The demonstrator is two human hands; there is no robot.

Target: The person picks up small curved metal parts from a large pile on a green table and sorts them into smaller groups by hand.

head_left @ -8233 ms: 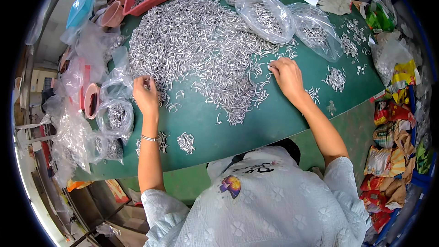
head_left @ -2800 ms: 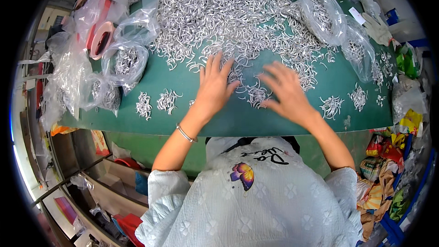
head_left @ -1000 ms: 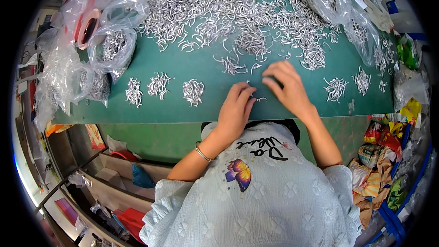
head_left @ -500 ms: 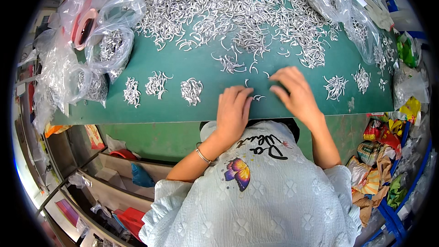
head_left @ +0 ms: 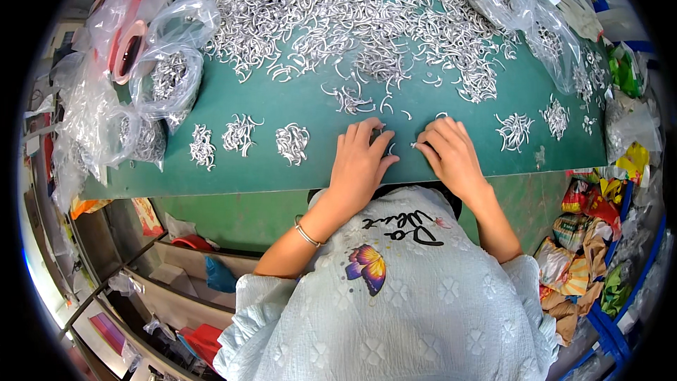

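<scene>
My left hand (head_left: 358,162) rests near the front edge of the green table, fingers bent and thumb held apart from them. Close by its fingertips are small curved silvery metal pieces, partly hidden by the fingers. To the right, my right hand (head_left: 451,159) pinches a small silvery metal piece (head_left: 414,145) between thumb and fingers; most of it is covered. One curved piece (head_left: 441,115) shows just beyond the right knuckles, and another (head_left: 406,114) lies between the hands. A loose cluster (head_left: 351,101) sits beyond my left hand.
A large heap of curved metal pieces (head_left: 317,7) spreads across the far table (head_left: 268,95). Small piles (head_left: 292,144) stand left, others (head_left: 514,131) right. Clear plastic bags of pieces (head_left: 169,81) crowd the left; another bag (head_left: 546,46) lies at far right.
My right hand has come down and nearer the table edge, its thumb and fingers closing on a piece. My left hand's thumb has spread away from its fingers.
</scene>
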